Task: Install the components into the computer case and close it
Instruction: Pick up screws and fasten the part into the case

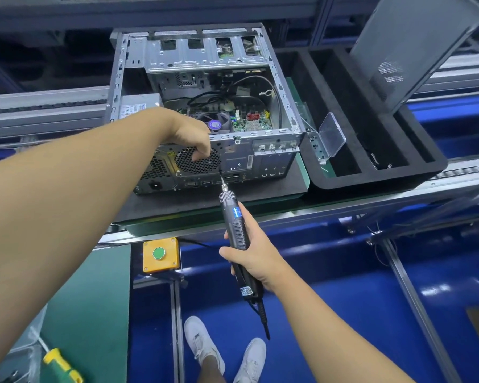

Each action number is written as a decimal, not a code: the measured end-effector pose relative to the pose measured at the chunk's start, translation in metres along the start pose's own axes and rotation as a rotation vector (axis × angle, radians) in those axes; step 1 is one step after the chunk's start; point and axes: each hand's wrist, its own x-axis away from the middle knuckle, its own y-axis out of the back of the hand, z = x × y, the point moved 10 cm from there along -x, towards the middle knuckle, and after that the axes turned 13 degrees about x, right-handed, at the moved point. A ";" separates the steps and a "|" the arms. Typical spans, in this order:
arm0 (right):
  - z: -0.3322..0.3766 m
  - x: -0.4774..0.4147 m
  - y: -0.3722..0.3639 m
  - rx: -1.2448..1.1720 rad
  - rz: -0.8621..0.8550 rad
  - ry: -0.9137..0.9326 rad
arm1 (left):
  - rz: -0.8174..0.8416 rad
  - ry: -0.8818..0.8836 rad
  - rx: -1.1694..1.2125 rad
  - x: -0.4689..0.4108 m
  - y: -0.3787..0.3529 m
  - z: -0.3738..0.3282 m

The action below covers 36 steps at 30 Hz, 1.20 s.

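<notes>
Head camera, looking down the assembly line: a worker stands at the open computer case [241,161], which lies on its side and fills most of a black mat [260,189], its rear panel facing the mat's near edge. The left hand [190,136] is hooked over the top rim of that rear panel, fingers curled down onto the round fan grille [202,164], holding the case. The right hand [256,258] is wrapped around the black electric screwdriver [234,217], whose small screen glows blue; the bit's tip touches the rear panel just beside the grille's lower right. Inside the case, the cooler fan [215,124] sits near the rear wall, with the labelled power supply [140,105] at the left behind the forearm and loose cables across the board.

Off the mat's right edge, a small clear plastic box [331,134] stands with its lid raised, between the case and a black foam tray [357,183]. The grey side panel [415,45] leans tilted at the tray's far right corner.

Below the near edge of the line hangs a yellow button box [161,254] with a green button. A yellow-and-green hand screwdriver [62,366] lies at lower left, and the worker's white shoes [202,341] show on the blue floor.
</notes>
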 end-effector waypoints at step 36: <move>0.007 -0.001 -0.004 -0.098 -0.002 -0.086 | -0.038 0.009 0.044 0.009 0.002 -0.005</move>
